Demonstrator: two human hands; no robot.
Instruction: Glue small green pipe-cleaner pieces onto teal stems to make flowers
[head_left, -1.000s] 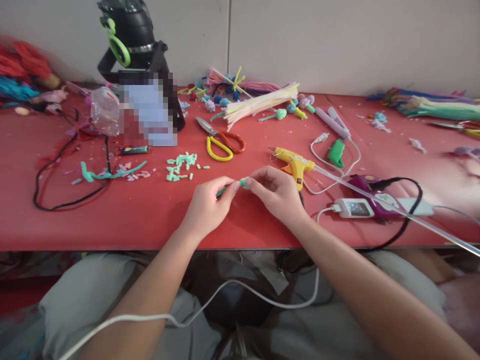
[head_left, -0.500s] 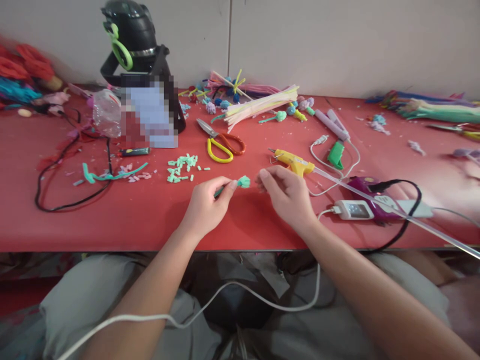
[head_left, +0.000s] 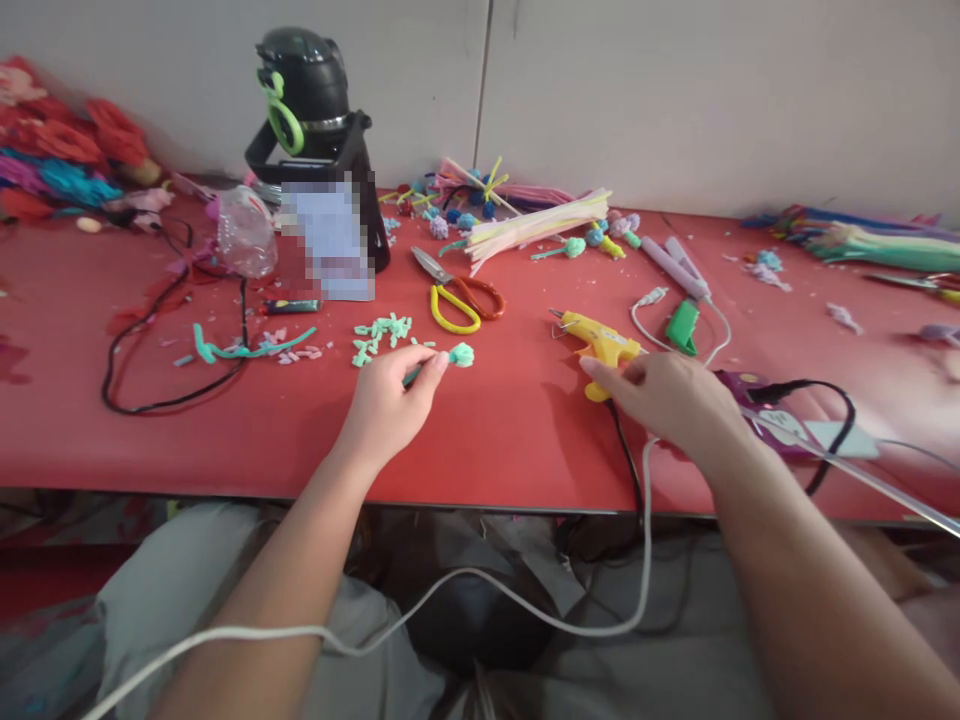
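Observation:
My left hand (head_left: 394, 400) pinches a mint-green fuzzy stem between thumb and fingers. Its rounded, tufted mint-green head (head_left: 461, 355) sticks out to the right of the fingertips. Below the hand, the rest of the stem is mostly hidden. My right hand (head_left: 671, 395) is at the yellow glue gun (head_left: 600, 338), its thumb extended over the handle and its other fingers partly curled. I cannot tell whether the thumb touches the gun, which lies on the red table (head_left: 495, 440). Small mint-green cut pieces (head_left: 382, 335) lie just beyond my left hand.
Scissors (head_left: 457, 300) with yellow and orange handles lie mid-table. Behind them is a bundle of pale fuzzy stems (head_left: 536, 225). A black bottle (head_left: 304, 90) stands at the back left. A purple power strip (head_left: 780, 425) and a long clear glue stick (head_left: 862, 470) are at right.
My right hand has moved right, away from the mint-green head, to the glue gun. The left hand has shifted slightly left with the stem still in it. The camera view has shifted slightly.

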